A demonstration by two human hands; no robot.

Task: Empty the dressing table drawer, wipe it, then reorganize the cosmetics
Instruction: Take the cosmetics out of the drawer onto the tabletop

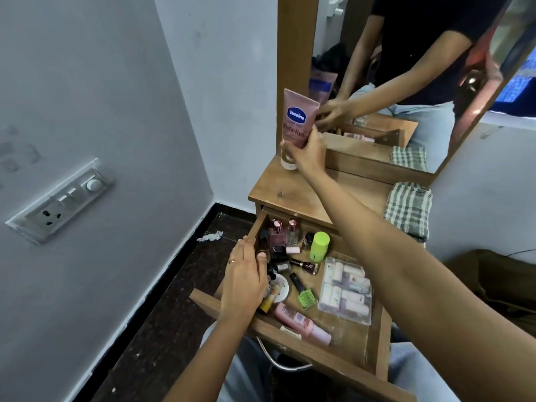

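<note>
The wooden drawer (pixel 319 359) stands pulled out, full of cosmetics: nail polish bottles (pixel 304 294), a lime-green stick (pixel 319 246), a pink tube (pixel 301 322) lying near the front, a clear pouch of small tubes (pixel 346 291). My left hand (pixel 245 281) rests on the drawer's left wall, fingers curled over the edge. My right hand (pixel 309 149) grips a pink Vaseline tube (pixel 297 123), cap down, touching the far left corner of the dressing table top (pixel 287 192).
A folded green-checked cloth (pixel 407 210) lies on the tabletop's right side. The mirror (pixel 406 82) rises behind the table. A wall with a switch panel (pixel 62 200) is at the left. Dark floor with a paper scrap (pixel 210 236) lies beside the drawer.
</note>
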